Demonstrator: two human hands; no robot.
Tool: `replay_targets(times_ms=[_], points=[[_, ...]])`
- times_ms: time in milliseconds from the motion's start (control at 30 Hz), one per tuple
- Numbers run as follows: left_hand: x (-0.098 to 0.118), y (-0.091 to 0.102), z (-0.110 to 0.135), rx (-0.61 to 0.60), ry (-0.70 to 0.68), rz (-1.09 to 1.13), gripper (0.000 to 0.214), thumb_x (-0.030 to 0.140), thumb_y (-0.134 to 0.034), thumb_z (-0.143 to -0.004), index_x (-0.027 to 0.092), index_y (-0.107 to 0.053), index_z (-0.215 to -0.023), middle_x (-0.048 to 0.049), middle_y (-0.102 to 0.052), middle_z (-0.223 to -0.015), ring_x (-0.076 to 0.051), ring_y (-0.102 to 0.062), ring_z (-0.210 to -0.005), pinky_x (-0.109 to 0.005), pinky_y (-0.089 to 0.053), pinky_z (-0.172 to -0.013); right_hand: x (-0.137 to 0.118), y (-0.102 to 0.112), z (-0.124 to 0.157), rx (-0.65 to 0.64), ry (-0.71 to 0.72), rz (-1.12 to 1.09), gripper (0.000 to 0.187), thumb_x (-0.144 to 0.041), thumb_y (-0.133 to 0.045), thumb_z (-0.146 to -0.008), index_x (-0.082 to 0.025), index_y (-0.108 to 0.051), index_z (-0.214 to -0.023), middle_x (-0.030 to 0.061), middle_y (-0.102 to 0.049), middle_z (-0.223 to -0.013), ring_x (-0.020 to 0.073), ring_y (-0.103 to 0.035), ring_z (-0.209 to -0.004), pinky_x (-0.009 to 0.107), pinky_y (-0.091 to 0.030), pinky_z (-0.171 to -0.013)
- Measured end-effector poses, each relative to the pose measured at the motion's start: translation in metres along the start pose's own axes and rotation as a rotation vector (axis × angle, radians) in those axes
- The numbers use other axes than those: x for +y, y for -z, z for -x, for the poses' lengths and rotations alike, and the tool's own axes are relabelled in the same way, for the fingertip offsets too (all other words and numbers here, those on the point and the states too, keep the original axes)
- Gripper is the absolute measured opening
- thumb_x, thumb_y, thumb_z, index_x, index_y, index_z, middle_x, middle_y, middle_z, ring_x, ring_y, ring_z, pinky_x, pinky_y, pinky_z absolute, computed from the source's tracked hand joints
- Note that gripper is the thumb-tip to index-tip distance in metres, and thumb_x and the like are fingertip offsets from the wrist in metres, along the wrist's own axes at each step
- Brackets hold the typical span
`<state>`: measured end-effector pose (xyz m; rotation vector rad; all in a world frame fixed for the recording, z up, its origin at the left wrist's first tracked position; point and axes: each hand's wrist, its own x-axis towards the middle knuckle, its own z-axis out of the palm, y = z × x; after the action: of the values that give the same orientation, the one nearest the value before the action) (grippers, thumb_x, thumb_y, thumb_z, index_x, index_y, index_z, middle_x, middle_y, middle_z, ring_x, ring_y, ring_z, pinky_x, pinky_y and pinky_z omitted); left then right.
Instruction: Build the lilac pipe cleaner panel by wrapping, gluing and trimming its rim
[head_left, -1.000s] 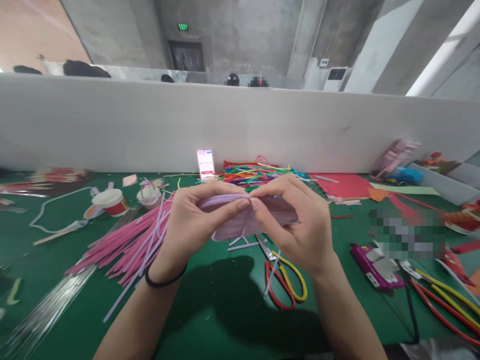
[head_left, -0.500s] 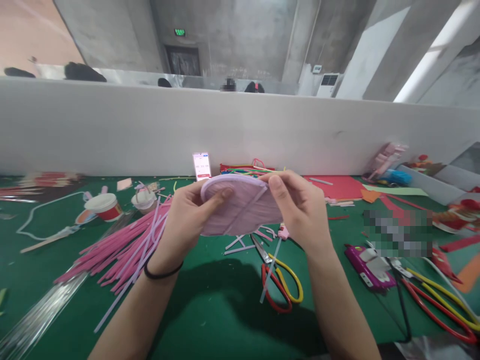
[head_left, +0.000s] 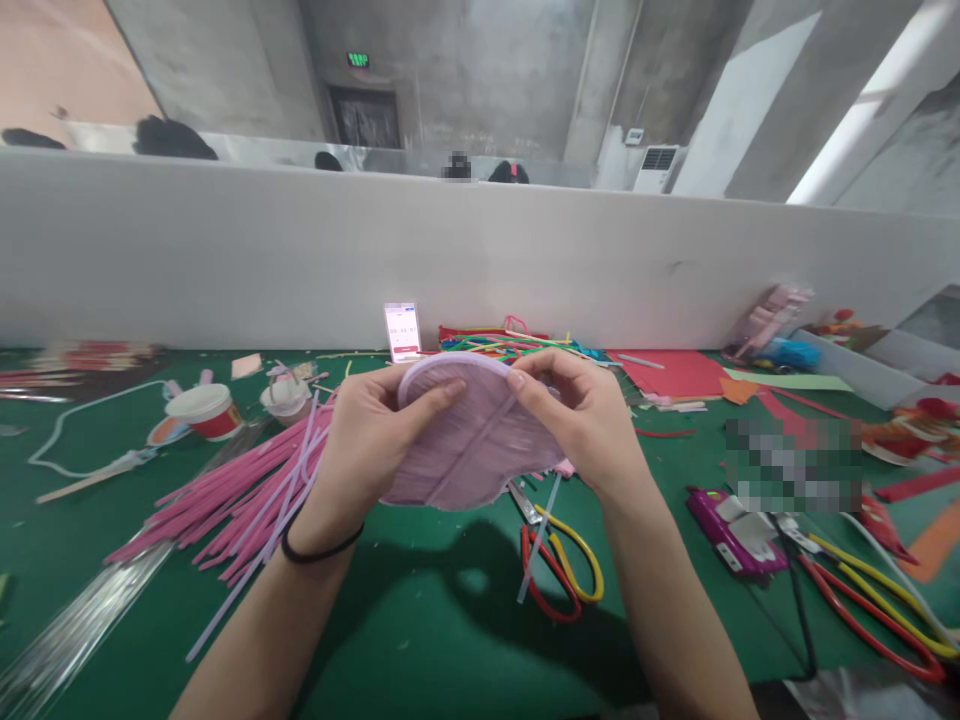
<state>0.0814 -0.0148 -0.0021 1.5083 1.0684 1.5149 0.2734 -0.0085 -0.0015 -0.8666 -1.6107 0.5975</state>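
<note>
A flat, rounded lilac pipe-cleaner piece (head_left: 469, 450) is held up above the table, with a thick rim along its top and a diagonal strip across its face. My left hand (head_left: 373, 430) pinches its left side, thumb on the near face and fingers hidden behind. On the upper right rim, my right hand (head_left: 581, 415) closes thumb and fingers where the diagonal strip meets the edge. Below the piece lie scissors (head_left: 559, 560) with red and yellow handles, a pale glue stick (head_left: 538, 540) across them.
Pink pipe cleaners (head_left: 232, 490) lie in a bundle at left, near a white-lidded cup (head_left: 202, 410). A lit phone (head_left: 403, 332) leans on the white partition (head_left: 480, 260). At right are a purple power strip (head_left: 735, 535), more scissors (head_left: 877, 600) and red sheets (head_left: 664, 373).
The lilac piece has tilted so more of its face shows and its lower edge sits lower. My right hand has moved left along the rim.
</note>
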Motion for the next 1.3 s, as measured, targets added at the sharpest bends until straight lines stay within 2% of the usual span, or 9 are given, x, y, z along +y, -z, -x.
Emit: replay_targets(times_ms=[67, 200, 367, 467, 633, 833, 1000, 1167, 1300], points=[[-0.001, 0.003, -0.004, -0.058, 0.02, 0.019, 0.027, 0.04, -0.086, -0.069, 0.02, -0.08, -0.087, -0.0057, -0.078, -0.083, -0.021, -0.071, -0.07, -0.03, -0.058, -0.062, 0.003, 0.0, -0.001, 0.025, 0.009, 0.014, 0.018, -0.037, -0.069, -0.087, -0.019, -0.07, -0.084, 0.0019, -0.072, -0.083, 0.013, -0.063, -0.075, 0.026, -0.048, -0.065], [-0.006, 0.018, -0.014, -0.275, 0.062, -0.052, 0.031, 0.04, -0.086, -0.066, 0.021, -0.081, -0.091, -0.0082, -0.078, -0.085, -0.025, -0.072, -0.078, -0.031, -0.06, -0.063, 0.006, 0.005, -0.004, 0.115, -0.001, -0.064, 0.02, -0.039, -0.067, -0.089, -0.019, -0.07, -0.087, 0.0013, -0.072, -0.083, 0.0133, -0.065, -0.077, 0.027, -0.05, -0.069], [-0.009, 0.032, -0.021, -0.366, 0.07, -0.307, 0.02, 0.042, -0.077, -0.074, 0.022, -0.08, -0.072, -0.0044, -0.074, -0.068, -0.019, -0.066, -0.056, -0.025, -0.051, -0.047, 0.008, 0.015, -0.007, -0.035, -0.082, -0.076, 0.024, -0.045, -0.072, -0.085, -0.022, -0.076, -0.091, 0.0036, -0.077, -0.092, 0.0167, -0.069, -0.086, 0.032, -0.054, -0.077], [-0.007, 0.028, -0.021, -0.422, 0.06, -0.301, 0.018, 0.038, -0.077, -0.072, 0.022, -0.078, -0.065, -0.0018, -0.069, -0.059, -0.017, -0.062, -0.049, -0.022, -0.045, -0.043, 0.013, 0.015, -0.009, -0.071, -0.13, -0.145, 0.024, -0.048, -0.075, -0.082, -0.025, -0.079, -0.089, 0.0025, -0.078, -0.088, 0.0178, -0.07, -0.084, 0.032, -0.054, -0.075], [-0.003, 0.024, -0.019, -0.408, 0.073, -0.283, 0.015, 0.034, -0.08, -0.066, 0.021, -0.075, -0.059, -0.0011, -0.066, -0.056, -0.016, -0.059, -0.049, -0.022, -0.042, -0.043, 0.02, 0.012, -0.011, -0.082, -0.169, -0.167, 0.021, -0.046, -0.079, -0.078, -0.026, -0.08, -0.083, 0.001, -0.077, -0.082, 0.0166, -0.068, -0.078, 0.032, -0.053, -0.071], [0.0, 0.026, -0.018, -0.449, 0.174, -0.432, 0.022, 0.041, -0.074, -0.072, 0.019, -0.076, -0.068, -0.0002, -0.067, -0.063, -0.014, -0.058, -0.058, -0.021, -0.042, -0.05, 0.02, 0.011, -0.01, -0.084, -0.194, -0.168, 0.022, -0.045, -0.081, -0.076, -0.024, -0.079, -0.082, 0.0013, -0.077, -0.08, 0.0157, -0.067, -0.076, 0.029, -0.052, -0.067], [0.0, 0.026, -0.018, -0.447, 0.196, -0.427, 0.025, 0.043, -0.074, -0.071, 0.019, -0.077, -0.073, -0.0016, -0.07, -0.071, -0.015, -0.059, -0.063, -0.021, -0.044, -0.054, 0.018, 0.009, -0.009, -0.058, -0.152, -0.137, 0.017, -0.04, -0.08, -0.078, -0.024, -0.078, -0.082, -0.0009, -0.075, -0.075, 0.0122, -0.063, -0.068, 0.025, -0.048, -0.062], [-0.001, 0.028, -0.019, -0.453, 0.145, -0.5, 0.025, 0.044, -0.072, -0.071, 0.019, -0.074, -0.066, -0.0012, -0.066, -0.065, -0.015, -0.056, -0.06, -0.022, -0.041, -0.053, 0.015, 0.011, -0.009, -0.074, -0.12, -0.068, 0.024, -0.045, -0.073, -0.084, -0.022, -0.079, -0.082, -0.0003, -0.074, -0.074, 0.0129, -0.063, -0.069, 0.025, -0.048, -0.061], [-0.001, 0.029, -0.016, -0.402, 0.011, -0.604, 0.027, 0.043, -0.067, -0.075, 0.018, -0.072, -0.065, -0.0008, -0.062, -0.061, -0.015, -0.053, -0.058, -0.023, -0.037, -0.052, 0.007, 0.014, -0.006, -0.128, -0.098, -0.061, 0.036, -0.051, -0.062, -0.091, -0.022, -0.08, -0.081, 0.0016, -0.075, -0.078, 0.0147, -0.066, -0.075, 0.027, -0.051, -0.067]])
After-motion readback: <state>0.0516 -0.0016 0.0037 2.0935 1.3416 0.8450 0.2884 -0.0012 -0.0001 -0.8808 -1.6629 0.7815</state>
